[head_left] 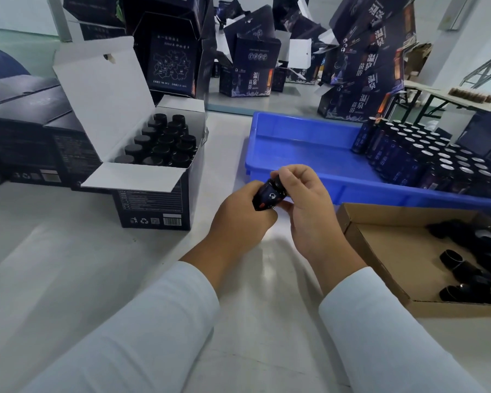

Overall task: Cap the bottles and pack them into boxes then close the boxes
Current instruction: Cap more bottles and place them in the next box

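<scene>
A small dark bottle [268,195] with a printed label is held tilted over the middle of the white table. My left hand [240,215] grips its body from the left. My right hand [304,194] pinches the black cap [277,181] at its neck. An open dark box [153,199] stands at the left with several black-capped bottles [162,143] inside and its white lid flap raised. A blue tray [304,148] behind my hands holds several uncapped bottles [425,157] at its right end. A shallow cardboard tray [389,248] at the right holds loose black caps [465,270].
Closed dark boxes [26,137] lie at the far left. Many open and stacked dark boxes [366,66] crowd the back of the table. A second table [442,97] stands at the far right. Bare white tabletop [68,265] lies in front of the open box.
</scene>
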